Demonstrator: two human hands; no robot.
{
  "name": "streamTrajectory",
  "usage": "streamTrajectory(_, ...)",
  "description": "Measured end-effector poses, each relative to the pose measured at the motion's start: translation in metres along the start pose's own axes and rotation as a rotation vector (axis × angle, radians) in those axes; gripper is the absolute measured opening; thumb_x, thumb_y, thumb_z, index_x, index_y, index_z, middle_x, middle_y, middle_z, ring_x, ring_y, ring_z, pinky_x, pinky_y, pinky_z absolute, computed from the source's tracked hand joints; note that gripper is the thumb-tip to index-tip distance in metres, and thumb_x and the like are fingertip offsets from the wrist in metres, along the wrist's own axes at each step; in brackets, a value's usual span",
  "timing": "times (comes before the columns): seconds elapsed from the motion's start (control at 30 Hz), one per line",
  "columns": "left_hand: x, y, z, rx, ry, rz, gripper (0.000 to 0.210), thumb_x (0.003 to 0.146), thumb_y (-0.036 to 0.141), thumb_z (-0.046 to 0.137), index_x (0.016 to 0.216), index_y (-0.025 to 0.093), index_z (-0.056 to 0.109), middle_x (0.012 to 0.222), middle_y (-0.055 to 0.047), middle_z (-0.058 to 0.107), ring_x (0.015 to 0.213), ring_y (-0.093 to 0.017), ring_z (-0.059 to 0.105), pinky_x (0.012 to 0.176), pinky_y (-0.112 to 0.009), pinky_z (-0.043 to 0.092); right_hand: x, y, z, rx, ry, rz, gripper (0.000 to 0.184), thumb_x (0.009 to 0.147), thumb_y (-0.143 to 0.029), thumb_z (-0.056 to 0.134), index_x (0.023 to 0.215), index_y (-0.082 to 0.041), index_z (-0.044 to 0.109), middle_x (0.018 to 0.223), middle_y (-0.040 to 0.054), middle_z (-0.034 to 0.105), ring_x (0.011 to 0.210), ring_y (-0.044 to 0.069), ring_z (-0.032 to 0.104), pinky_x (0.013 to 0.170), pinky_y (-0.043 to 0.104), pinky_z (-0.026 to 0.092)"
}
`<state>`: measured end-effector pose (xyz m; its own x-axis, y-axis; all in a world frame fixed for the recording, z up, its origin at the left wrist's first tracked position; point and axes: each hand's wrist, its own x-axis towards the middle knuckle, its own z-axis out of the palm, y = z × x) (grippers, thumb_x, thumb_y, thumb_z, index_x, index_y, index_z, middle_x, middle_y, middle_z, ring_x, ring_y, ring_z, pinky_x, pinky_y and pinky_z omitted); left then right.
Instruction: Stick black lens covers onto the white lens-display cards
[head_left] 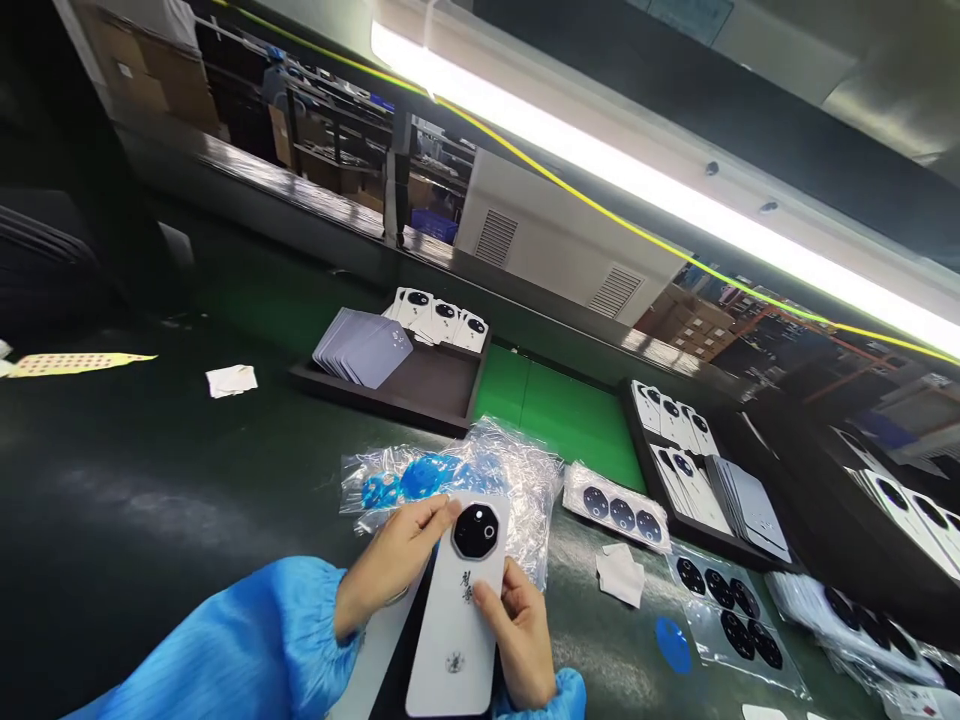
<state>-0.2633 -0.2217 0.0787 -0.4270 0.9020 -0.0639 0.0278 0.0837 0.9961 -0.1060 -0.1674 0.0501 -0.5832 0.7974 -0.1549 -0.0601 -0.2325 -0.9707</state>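
A white phone back cover (444, 640) with dark printed characters is held between my two hands, tilted slightly. Near its top sits a black octagonal camera lens cover (475, 531). My left hand (401, 555) pinches the cover's upper left edge beside the lens cover. Along the right edge my right hand (519, 630) grips it, thumb on the front face and fingers curled at the side. Just beyond the cover lie crumpled clear plastic films (525, 480) and blue film pieces (431, 475).
A dark tray (442, 385) at the back holds grey and white panels. Another tray (652, 490) with similar panels stands right. Black lens covers on clear sheets (705, 610), a bagged pack of lens covers (574, 485) and white wipes (621, 575) lie right. A lamp (600, 165) hangs overhead.
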Motion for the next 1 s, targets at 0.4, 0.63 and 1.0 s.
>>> streamTrajectory(0.4,-0.039,-0.038,-0.078,0.627,-0.154,0.110,0.073,0.062,0.014,0.067,0.127,0.043,0.056,0.134,0.004,0.057,0.134,-0.031,0.038,0.109,-0.042,0.036,0.011,0.003,-0.011,0.057,0.198,-0.058,0.043,0.062,-0.055,0.080,0.078,-0.018,0.067,0.066,0.0018,0.068,0.064,0.019,0.065,0.062,0.030,0.053)
streamTrajectory(0.63,-0.038,-0.038,-0.073,0.766,-0.154,0.171,0.067,0.066,0.013,0.066,0.127,0.040,0.057,0.133,0.002,0.057,0.133,-0.034,0.039,0.102,-0.043,0.044,0.013,0.008,-0.010,0.055,0.229,-0.053,0.047,0.059,-0.058,0.080,0.079,-0.017,0.067,0.073,0.0043,0.071,0.070,0.022,0.067,0.067,0.033,0.055)
streamTrajectory(1.0,-0.040,-0.045,-0.070,0.783,-0.155,0.177,0.070,0.068,0.011,0.065,0.130,0.041,0.052,0.134,0.003,0.055,0.133,-0.031,0.037,0.103,-0.045,0.043,0.013,0.008,-0.011,0.026,0.255,-0.023,0.049,0.058,-0.059,0.080,0.081,-0.017,0.068,0.069,0.0047,0.070,0.078,0.027,0.069,0.071,0.036,0.056)
